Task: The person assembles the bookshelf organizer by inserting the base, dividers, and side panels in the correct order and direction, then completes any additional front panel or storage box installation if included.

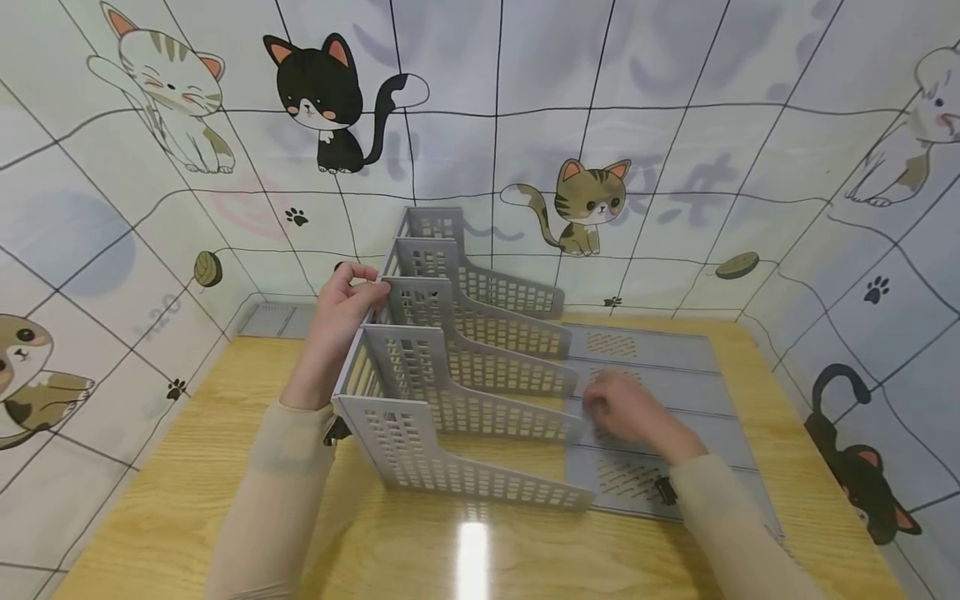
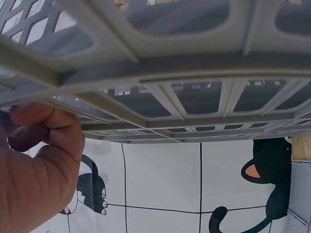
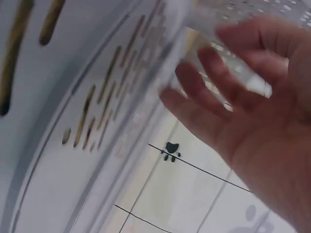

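A grey plastic file rack [image 1: 437, 367] with several upright perforated dividers stands on the table. My left hand [image 1: 343, 304] pinches its tall back edge between thumb and fingers. In the left wrist view, the fingers of that hand [image 2: 46, 150] curl at the edge of the rack's lattice. Joined to the low ends of the dividers is a flat slotted grey panel [image 1: 682, 379], lying to the right. Just above this panel is my right hand [image 1: 630, 408], near the divider ends. The right wrist view shows this hand [image 3: 252, 102] blurred, its fingers apart and loosely bent, holding nothing.
Another flat grey piece [image 1: 273, 319] lies at the table's back left. The wooden table [image 1: 172, 492] is bordered at the back and sides by a white cat-patterned sheet [image 1: 450, 150]. A small black clip-like object [image 1: 664, 490] shows beside the right sleeve.
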A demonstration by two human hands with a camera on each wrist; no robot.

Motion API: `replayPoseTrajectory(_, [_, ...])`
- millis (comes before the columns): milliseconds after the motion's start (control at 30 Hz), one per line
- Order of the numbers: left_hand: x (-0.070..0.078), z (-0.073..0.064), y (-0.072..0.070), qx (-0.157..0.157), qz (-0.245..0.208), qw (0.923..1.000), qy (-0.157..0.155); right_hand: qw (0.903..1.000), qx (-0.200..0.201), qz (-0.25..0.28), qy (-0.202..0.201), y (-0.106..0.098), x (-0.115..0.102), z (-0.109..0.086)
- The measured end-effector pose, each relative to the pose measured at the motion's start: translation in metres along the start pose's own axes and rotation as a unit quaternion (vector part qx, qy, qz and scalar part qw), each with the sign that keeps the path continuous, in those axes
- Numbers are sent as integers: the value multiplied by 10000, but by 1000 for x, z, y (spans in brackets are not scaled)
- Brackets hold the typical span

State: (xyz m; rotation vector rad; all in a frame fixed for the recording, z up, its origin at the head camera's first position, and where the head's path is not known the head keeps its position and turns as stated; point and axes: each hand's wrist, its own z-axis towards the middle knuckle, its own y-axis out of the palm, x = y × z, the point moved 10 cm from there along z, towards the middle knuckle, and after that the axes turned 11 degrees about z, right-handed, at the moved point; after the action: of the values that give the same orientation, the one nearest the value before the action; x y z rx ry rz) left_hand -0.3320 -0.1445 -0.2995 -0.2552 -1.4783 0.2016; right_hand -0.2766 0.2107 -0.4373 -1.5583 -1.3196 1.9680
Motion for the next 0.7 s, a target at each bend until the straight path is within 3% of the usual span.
replayPoseTrajectory(167, [-3, -1, -1, 0, 50, 10000, -30, 9954, -732, 470, -410, 17, -15, -22])
replayPoseTrajectory(300, [-4, -2, 0, -42, 127, 9999, -4, 9932, -1004, 558, -190, 25, -19, -37])
replayPoseTrajectory(400, [-4, -1, 1, -41, 109, 9999, 28, 9850, -1426, 962, -118, 34, -27, -52])
replayPoseTrajectory(500, [-3, 0, 0, -35, 96, 9999, 65, 9733, -1746, 1383, -554, 47, -42, -64])
replayPoseTrajectory(600, [-2, 0, 0, -30, 93, 9999, 78, 9694, -1620, 1416, -1178, 52, -57, -71])
replayPoseTrajectory(700, [0, 0, 0, -10, 151, 9998, 136, 9704, -1375, 1284, -1513, 48, -66, -75])
